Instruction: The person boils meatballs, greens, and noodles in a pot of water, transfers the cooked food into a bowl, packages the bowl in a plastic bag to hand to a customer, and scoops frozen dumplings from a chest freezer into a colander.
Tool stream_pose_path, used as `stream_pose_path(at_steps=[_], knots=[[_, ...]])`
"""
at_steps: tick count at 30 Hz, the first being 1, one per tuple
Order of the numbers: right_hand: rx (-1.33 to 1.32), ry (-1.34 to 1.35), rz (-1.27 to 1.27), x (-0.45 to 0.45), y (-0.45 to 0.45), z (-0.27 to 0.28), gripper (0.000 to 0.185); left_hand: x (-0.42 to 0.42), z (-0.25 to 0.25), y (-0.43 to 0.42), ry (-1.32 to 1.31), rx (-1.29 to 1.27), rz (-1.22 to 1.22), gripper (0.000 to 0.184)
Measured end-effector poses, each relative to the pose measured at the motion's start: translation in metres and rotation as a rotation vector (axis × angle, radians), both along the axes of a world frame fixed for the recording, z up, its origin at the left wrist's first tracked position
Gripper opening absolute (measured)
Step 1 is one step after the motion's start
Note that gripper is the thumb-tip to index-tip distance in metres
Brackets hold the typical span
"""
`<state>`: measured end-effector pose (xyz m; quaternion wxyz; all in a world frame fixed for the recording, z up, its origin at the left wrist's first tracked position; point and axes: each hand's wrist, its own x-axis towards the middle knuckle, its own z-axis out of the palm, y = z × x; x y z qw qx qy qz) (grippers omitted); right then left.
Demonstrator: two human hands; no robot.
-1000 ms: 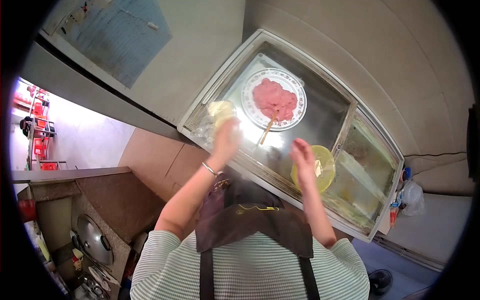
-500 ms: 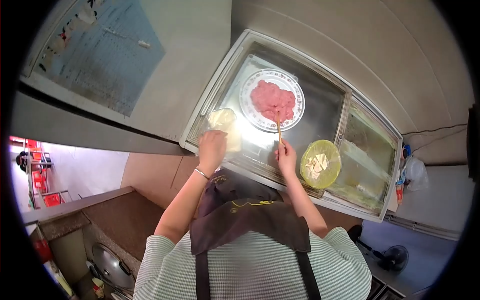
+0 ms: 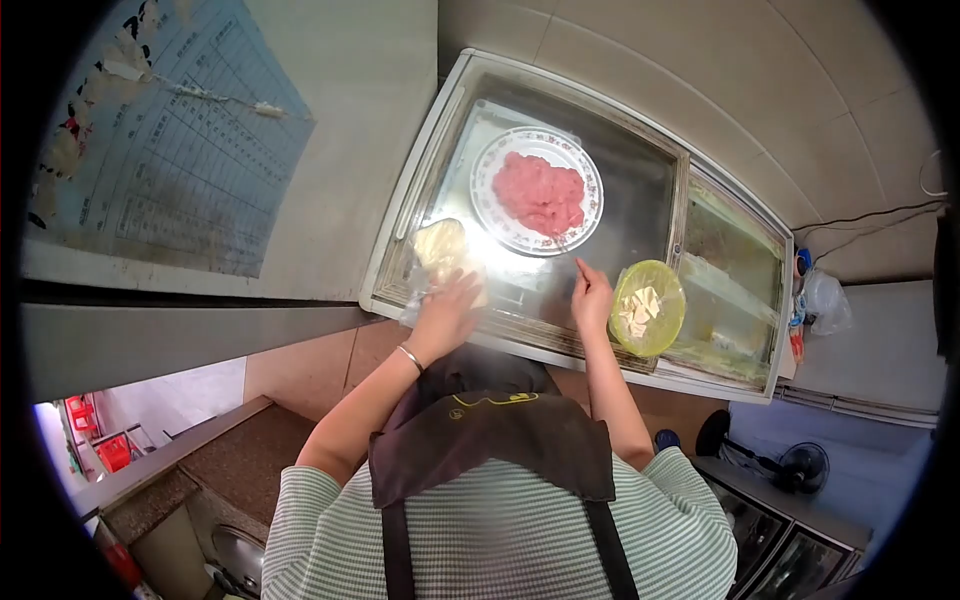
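My left hand [image 3: 448, 312] lies with its fingers apart on the lower part of a clear plastic bag of pale, flat sheets [image 3: 440, 248]. My right hand [image 3: 592, 298] is closed near the lower rim of a patterned white plate [image 3: 487, 217], its fingers round a thin wooden stick that hardly shows at this angle. Pink minced meat [image 3: 540, 193] is heaped on the plate. Just right of my right hand stands a yellow-green bowl [image 3: 664, 325] with several pale folded pieces [image 3: 640, 310] in it.
The plate, bag and bowl rest on a glass-topped case with a raised metal frame [image 3: 420, 170]. A grey panel with a blue paper [image 3: 215, 140] stands at the left. A plastic bag [image 3: 828, 308] hangs at the right, above a fan [image 3: 803, 467].
The view has shifted and turned. My right hand went from beside the bowl to the stick at the plate and closed on it. My left hand stays at the bag, now flatter and more spread.
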<state>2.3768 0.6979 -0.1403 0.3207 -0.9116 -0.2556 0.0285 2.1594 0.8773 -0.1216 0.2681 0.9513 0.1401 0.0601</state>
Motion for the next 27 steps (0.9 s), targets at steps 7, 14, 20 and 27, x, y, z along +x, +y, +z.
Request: stream_pose_path(at_steps=[7,14,20,27], knots=[[0.062,0.224,0.005,-0.001,0.003,0.018,0.023,-0.009,-0.010,-0.003,-0.167,-0.060,0.328,0.049],[-0.015,-0.055,-0.014,0.006,0.002,0.027,0.021,0.003,-0.023,-0.003,-0.218,-0.294,0.315,0.046],[0.117,0.095,0.010,0.004,0.007,0.032,0.020,0.006,-0.018,0.000,-0.234,-0.205,0.346,0.031],[0.169,0.024,0.030,0.005,0.008,0.011,0.025,0.014,-0.014,0.014,-0.326,-0.238,0.386,0.020]])
